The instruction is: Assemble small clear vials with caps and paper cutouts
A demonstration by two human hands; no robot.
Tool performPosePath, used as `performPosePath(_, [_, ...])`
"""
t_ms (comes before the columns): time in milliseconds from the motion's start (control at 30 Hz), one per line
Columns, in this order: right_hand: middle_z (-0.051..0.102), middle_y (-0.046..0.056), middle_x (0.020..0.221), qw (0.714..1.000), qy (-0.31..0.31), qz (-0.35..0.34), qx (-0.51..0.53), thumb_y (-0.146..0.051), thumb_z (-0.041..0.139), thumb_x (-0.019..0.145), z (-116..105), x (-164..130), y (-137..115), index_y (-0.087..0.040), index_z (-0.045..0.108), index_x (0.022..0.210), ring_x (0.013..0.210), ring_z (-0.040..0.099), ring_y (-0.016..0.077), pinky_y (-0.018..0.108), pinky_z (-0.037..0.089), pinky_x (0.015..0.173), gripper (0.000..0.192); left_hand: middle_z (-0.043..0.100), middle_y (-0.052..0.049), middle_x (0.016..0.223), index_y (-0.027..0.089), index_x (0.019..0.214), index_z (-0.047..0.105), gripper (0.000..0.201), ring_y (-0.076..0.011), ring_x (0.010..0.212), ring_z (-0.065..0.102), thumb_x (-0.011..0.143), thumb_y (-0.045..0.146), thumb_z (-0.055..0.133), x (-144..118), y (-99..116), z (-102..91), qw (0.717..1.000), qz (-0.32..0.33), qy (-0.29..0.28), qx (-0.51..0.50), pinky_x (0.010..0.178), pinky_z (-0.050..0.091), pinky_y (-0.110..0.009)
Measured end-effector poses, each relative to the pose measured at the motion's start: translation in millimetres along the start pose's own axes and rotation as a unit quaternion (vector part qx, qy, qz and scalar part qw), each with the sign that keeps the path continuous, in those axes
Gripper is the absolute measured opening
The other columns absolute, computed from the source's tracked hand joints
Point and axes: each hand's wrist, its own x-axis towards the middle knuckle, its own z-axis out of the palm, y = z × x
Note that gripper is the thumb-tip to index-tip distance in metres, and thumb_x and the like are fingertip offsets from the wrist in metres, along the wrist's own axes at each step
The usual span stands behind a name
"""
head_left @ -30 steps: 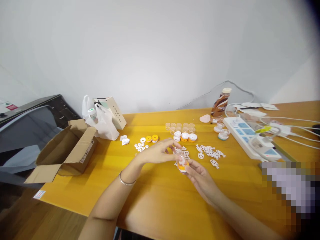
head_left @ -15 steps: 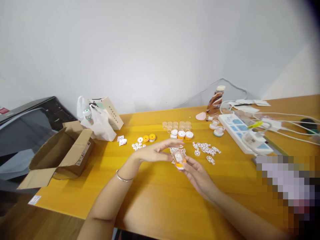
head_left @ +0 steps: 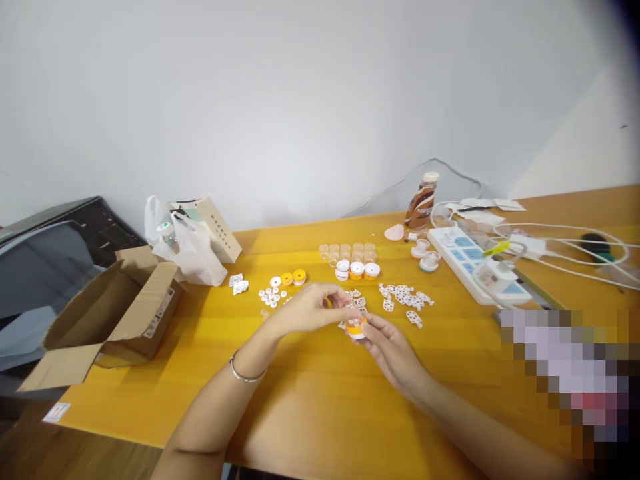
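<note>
Two hands meet over the middle of the yellow table (head_left: pixel 310 413). My right hand (head_left: pixel 395 347) cups a small orange-and-white capsule (head_left: pixel 355 327) from the near side, fingers curled narrowly around it. My left hand (head_left: pixel 305 310), which half a second ago hovered flat and open just above, has now closed down so its fingertips pinch the capsule's top; I judge a clear cap is being pressed on. The cap itself is hidden under the fingers, so I cannot confirm it. Just beyond lie loose white stickers (head_left: pixel 405 298), and farther off stand finished capsules (head_left: pixel 356 269). A blurred patch covers the near right.
</note>
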Motion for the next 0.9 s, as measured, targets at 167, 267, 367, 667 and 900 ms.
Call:
performPosePath(167, [0.062,0.001,0.070,0.999,-0.011,0.007,0.039,-0.035,0.071,0.067,-1,0,-5,-0.021,0.067,0.075,0.065,0.052,0.0139,0.026,0.042,0.063,0.016,0.062,-0.003,0.075,0.013,0.080,0.062,0.016,-0.0119,0.072,0.053,0.079,0.028,0.055,3,4,13.0,0.996,0.047,0.074,0.021,0.069,0.043,-0.023])
performPosePath(267, [0.063,0.001,0.071,0.999,-0.007,0.003,0.038,-0.036,0.070,0.068,-3,2,-6,-0.022,0.068,0.075,0.064,0.052,0.0136,0.027,0.042,0.063,0.016,0.061,-0.002,0.076,0.013,0.079,0.061,0.015,-0.0121,0.073,0.053,0.079,0.026,0.055,5,3,16.0,0.994,0.050,0.092,-0.005,0.070,0.042,-0.024])
performPosePath(367, [0.067,0.002,0.078,0.999,-0.009,0.002,0.033,-0.040,0.070,0.068,-5,4,-5,-0.023,0.069,0.080,0.068,0.055,0.0151,0.028,0.042,0.066,0.020,0.062,-0.004,0.084,0.014,0.088,0.062,0.020,-0.0133,0.079,0.055,0.079,0.030,0.056,5,-3,14.1,0.996,0.018,0.064,-0.061,0.072,0.042,-0.024])
performPosePath(667, [0.067,0.004,0.097,0.999,-0.038,0.018,0.023,-0.037,0.073,0.065,-1,1,4,-0.026,0.066,0.093,0.088,0.059,0.0201,0.034,0.044,0.079,0.030,0.054,-0.007,0.104,0.017,0.095,0.063,0.029,-0.0161,0.093,0.053,0.069,0.031,0.069,-18,-35,32.0,0.982,0.045,0.046,-0.176,0.078,0.043,-0.026])
performPosePath(900, [0.067,0.004,0.086,0.994,-0.046,0.071,0.064,-0.042,0.068,0.071,4,-4,12,-0.023,0.066,0.089,0.078,0.059,0.0172,0.035,0.043,0.081,0.026,0.054,-0.007,0.102,0.016,0.096,0.062,0.027,-0.0179,0.098,0.050,0.073,0.031,0.065,-19,-44,43.7,0.978,0.051,0.104,-0.175,0.087,0.039,-0.029])
